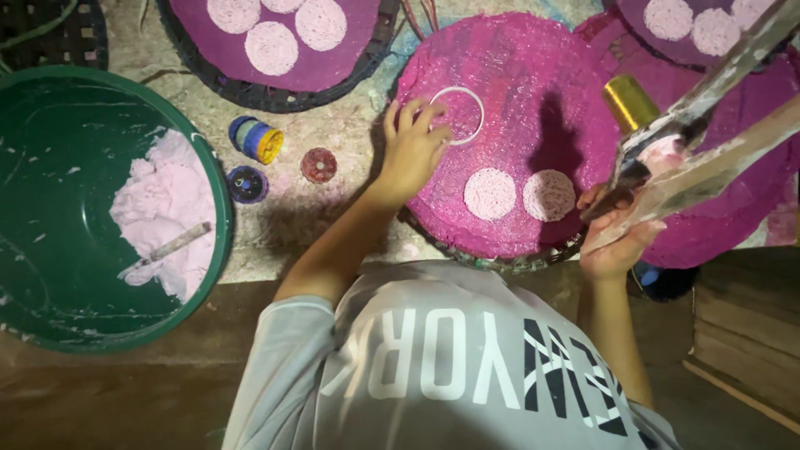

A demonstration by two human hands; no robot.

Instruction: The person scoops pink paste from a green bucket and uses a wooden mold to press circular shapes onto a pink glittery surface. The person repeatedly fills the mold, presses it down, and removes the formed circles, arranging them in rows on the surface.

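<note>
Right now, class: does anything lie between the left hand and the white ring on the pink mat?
Nothing visible does. The left hand is already at the white ring, its fingers touching the rim. The two pale discs lie lower on the same pink mat, apart from the ring.

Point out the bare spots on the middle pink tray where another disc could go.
Free: the tray's top, above the white ring under the left hand, and its left edge. Crowded: the lower part, where two pale discs sit together, next to the right hand.
</note>
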